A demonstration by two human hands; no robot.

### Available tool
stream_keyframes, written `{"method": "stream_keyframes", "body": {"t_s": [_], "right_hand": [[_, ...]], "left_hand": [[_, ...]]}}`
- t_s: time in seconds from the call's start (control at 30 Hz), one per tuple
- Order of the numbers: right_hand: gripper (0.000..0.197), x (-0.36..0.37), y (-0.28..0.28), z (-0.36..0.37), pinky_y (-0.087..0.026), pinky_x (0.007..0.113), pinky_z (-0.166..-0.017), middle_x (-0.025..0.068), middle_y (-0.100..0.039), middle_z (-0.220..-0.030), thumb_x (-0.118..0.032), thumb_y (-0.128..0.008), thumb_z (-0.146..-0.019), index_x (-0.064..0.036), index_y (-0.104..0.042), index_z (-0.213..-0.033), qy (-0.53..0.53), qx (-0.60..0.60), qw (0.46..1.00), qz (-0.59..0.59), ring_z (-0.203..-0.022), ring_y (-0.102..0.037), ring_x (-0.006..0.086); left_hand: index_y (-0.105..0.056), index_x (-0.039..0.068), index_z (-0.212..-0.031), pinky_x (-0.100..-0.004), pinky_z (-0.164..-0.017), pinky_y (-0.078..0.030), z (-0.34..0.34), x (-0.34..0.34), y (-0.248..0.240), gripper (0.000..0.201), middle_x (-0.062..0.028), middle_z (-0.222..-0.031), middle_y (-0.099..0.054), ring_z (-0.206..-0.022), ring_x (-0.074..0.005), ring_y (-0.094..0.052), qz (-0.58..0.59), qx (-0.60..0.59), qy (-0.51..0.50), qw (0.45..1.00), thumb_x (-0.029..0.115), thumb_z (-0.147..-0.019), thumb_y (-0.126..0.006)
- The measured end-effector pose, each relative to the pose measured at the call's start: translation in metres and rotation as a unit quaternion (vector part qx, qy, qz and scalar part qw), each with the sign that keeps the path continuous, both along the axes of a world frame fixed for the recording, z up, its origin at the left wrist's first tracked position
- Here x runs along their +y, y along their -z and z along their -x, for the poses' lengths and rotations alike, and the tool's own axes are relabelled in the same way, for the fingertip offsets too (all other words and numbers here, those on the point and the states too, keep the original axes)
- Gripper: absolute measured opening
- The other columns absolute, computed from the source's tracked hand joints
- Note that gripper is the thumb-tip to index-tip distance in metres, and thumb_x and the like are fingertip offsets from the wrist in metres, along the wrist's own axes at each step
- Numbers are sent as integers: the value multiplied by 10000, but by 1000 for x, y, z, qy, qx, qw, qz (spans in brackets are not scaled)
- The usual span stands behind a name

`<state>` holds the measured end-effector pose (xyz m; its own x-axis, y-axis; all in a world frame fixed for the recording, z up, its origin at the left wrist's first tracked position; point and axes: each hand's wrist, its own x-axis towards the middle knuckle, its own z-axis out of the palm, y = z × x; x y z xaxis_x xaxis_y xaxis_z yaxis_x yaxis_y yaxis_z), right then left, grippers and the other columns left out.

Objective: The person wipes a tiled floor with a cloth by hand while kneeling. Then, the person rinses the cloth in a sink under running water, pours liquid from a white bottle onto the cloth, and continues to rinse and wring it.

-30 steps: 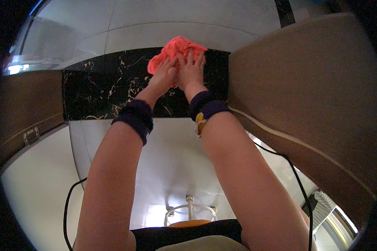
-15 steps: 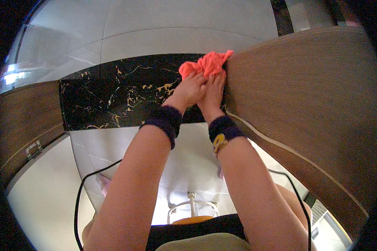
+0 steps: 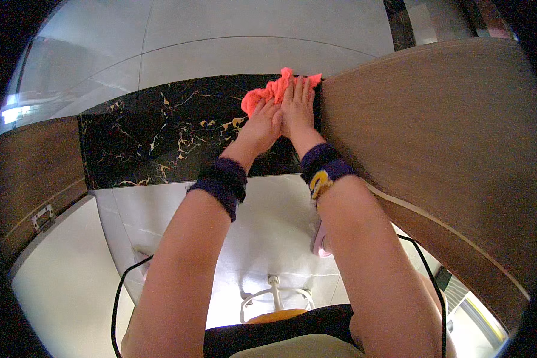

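Observation:
A bunched coral-pink cloth (image 3: 258, 98) lies at the far right end of a black marble-look threshold slab (image 3: 155, 140) with gold and white veins. My left hand (image 3: 262, 127) holds the cloth's near left part, fingers bent into its folds. Beside it, my right hand (image 3: 297, 107) presses the cloth flat, with fingers stretched out over it. The two hands touch along the thumbs. Dark wristbands circle both wrists; a yellow patch (image 3: 321, 182) shows on the right one. Under the palms, part of the cloth is hidden.
A brown wood-grain panel (image 3: 423, 119) stands close on the right, and another wooden edge (image 3: 42, 155) with a metal latch plate is on the left. Grey floor tiles stretch beyond the slab. A white wheeled stool base (image 3: 274, 292) and a black cord (image 3: 116, 298) are below me.
Both hands have shifted slightly left with the cloth. My right hand's fingers have straightened and lie further over the cloth. The cloth's folds have changed shape.

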<state>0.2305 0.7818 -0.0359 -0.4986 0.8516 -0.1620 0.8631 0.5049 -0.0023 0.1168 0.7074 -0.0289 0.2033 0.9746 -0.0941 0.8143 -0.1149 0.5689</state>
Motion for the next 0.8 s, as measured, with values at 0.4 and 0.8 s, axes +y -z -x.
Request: {"method": "stream_keyframes", "body": {"t_s": [0.4,0.8], "right_hand": [[773,-43,-31,-28,-48,457,-1195,283,-175,-1535,-285,-512,-822,49,-237,-1462,35,23,999,13,-1450,-45,442],[967,-170,-25,-91,-100,471,-1184,254,-105,-1553,-430,-596,-816,19,-82,-1502,109,-35,992,54,-1445,-76,421]], "left_hand": [[-647,86,-1143,-546,-1098,-291,-36,-24,5,353,-135,-1236,-608,-1246,-378,-477,-48,29,-90,994,284,-911,-468],[-693,100,-1127,-518,-1104,-290,-73,-122,-47,479,-94,-1410,-483,-1358,-342,-349,68,-24,-8,997,468,-926,-460]]}}
